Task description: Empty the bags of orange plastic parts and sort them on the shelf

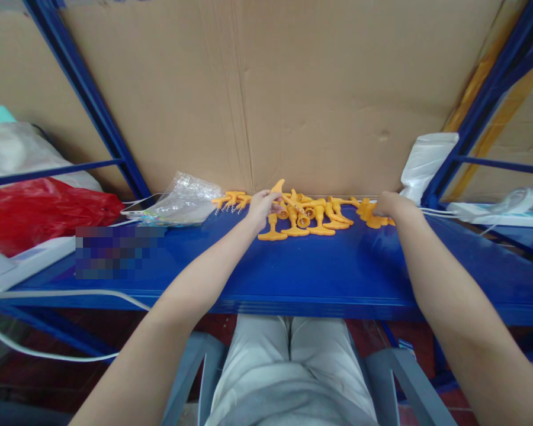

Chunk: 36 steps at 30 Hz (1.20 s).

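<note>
At far L a red bag [39, 207] lies on the blue worktop [293, 272], then a phone [140, 205] and a clear plastic bag [184, 198], w/ a few small orange pcs [231, 200] just beside it. The left hand [261, 208] is closed on one orange T-handle piece [278, 188], fingers pinching it low on the stem, just above the pile [313, 216] at the back of the worktop, near the cardboard wall [293, 89]. In my judgement the good way here is to take one piece only, grip the stem and not the thin end, and raise it straight so the T-bars of the neighbours do not hook on it. The long axis of the held piece runs diagonal, w/ the free end pointing up and to the R, away from the person. Pcs in the pile lie flat, mostly w/ the T-bar toward the person and the stem toward the cardboard; some are crossed. The right hand [388, 204] rests knuckles-up over the R end of the pile, fingers curled down; whether it grips something I cannot tell. Further R are a white bag [426, 163] and a white power strip [484, 213].
</note>
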Motion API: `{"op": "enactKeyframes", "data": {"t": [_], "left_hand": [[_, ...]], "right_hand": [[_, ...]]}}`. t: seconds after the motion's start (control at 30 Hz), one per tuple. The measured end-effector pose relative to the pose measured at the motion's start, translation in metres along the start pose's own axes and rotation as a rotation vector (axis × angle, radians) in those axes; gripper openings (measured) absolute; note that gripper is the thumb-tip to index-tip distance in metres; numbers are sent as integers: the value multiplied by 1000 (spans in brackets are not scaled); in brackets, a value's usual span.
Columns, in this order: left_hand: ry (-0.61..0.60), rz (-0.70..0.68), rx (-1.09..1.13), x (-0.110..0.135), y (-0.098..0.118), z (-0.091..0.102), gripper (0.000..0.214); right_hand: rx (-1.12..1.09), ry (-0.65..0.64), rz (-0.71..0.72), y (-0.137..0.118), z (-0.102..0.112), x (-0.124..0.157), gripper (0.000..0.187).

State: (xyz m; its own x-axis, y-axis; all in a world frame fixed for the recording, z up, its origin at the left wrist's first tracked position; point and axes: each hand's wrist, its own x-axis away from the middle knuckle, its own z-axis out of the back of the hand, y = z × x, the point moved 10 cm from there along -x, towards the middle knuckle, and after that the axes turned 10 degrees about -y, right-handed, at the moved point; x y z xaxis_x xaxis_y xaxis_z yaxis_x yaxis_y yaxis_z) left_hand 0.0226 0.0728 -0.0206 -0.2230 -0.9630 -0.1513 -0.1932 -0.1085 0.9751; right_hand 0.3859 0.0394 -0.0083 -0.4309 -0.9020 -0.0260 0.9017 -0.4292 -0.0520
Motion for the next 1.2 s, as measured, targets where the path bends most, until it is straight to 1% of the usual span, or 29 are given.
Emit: {"op": "enactKeyframes", "data": {"t": [0.03, 0.07, 0.13, 0.23, 0.3, 0.43, 0.53, 0.67, 0.77, 0.83, 0.93, 1.03, 1.2], "left_hand": [[11, -12, 18, -2, 1, 3, 18], [23, -27, 36, -4, 1, 6, 17], [56, -65, 73, -8, 3, 14, 16], [126, -102, 124, -16, 5, 30, 13], [173, -94, 148, -21, 4, 41, 13], [226, -69, 175, -27, 1, 60, 26], [275, -59, 209, -29, 0, 74, 29], [355, -44, 248, -30, 1, 94, 26], [448, -18, 278, -32, 4, 115, 23], [520, 13, 290, -34, 3, 129, 26], [595, 55, 272, -39, 3, 146, 26], [635, 97, 208, -45, 3, 157, 18], [615, 147, 141, -60, 4, 161, 17]], "right_hand": [[38, -49, -67, 1, -1, 6, 41], [53, -59, -97, -1, 2, 13, 44], [54, -47, -124, -7, 9, 24, 45], [33, 10, -143, -13, 18, 34, 44], [27, 53, -134, -16, 23, 37, 43], [24, 94, -99, -22, 27, 38, 42], [23, 97, -69, -27, 26, 37, 41], [25, 94, -25, -34, 25, 39, 38], [36, 75, -15, -39, 25, 45, 37], [46, 63, -14, -43, 25, 49, 39], [65, 50, 4, -50, 26, 55, 42], [78, 45, 15, -54, 26, 59, 41], [87, 35, 16, -59, 24, 63, 43]]}}
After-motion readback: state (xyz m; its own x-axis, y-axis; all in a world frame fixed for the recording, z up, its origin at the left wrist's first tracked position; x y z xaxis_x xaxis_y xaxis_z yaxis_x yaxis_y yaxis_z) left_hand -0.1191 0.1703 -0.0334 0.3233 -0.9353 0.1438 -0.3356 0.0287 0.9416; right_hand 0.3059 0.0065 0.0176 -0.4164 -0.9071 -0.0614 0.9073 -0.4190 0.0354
